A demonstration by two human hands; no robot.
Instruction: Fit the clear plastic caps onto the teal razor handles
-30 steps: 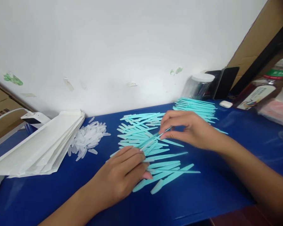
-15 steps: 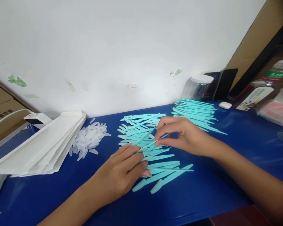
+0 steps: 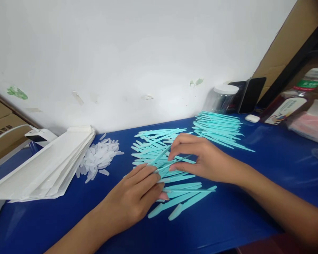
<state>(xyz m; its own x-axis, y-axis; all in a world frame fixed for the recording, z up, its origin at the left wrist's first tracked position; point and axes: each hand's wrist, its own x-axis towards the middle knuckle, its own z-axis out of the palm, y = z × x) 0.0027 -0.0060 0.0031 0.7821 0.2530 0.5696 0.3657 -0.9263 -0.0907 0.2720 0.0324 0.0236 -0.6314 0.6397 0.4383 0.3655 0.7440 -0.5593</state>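
Observation:
My left hand (image 3: 137, 194) is closed around several teal eyebrow razors, whose thin handles stick out past its fingertips. From the right, my right hand (image 3: 196, 157) reaches in with thumb and index finger around one slim eyebrow razor (image 3: 181, 159), its far end at my left fingertips. Both hands are over a loose pile of teal eyebrow razors (image 3: 145, 144) on the blue table (image 3: 228, 218). Two razors with pale blade covers (image 3: 176, 211) lie at the near side of the pile. My fingers hide part of what they grip.
Small translucent white caps (image 3: 103, 155) lie heaped left of the pile, beside stacked white paper sleeves (image 3: 47, 165). More teal razors (image 3: 217, 127) lie in a neater bundle at the back right. Behind them stand a lidded clear jar (image 3: 222, 98), a phone (image 3: 252, 95) and a bottle (image 3: 288, 102).
My right hand has shifted slightly left and down toward my left hand, and its thumb and index finger are a little farther apart. My left hand has barely moved.

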